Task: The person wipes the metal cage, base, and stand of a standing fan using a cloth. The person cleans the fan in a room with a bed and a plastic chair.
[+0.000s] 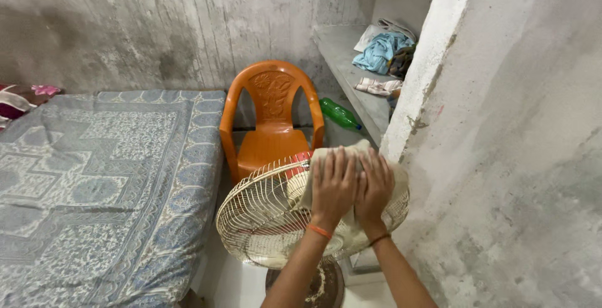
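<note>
fan base (313,286) cut off below, cloth (326,157) partly under hands (351,186)

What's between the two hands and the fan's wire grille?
In the head view, a beige cloth lies between them: the left hand and right hand press flat on it, draped over the fan grille.
</note>
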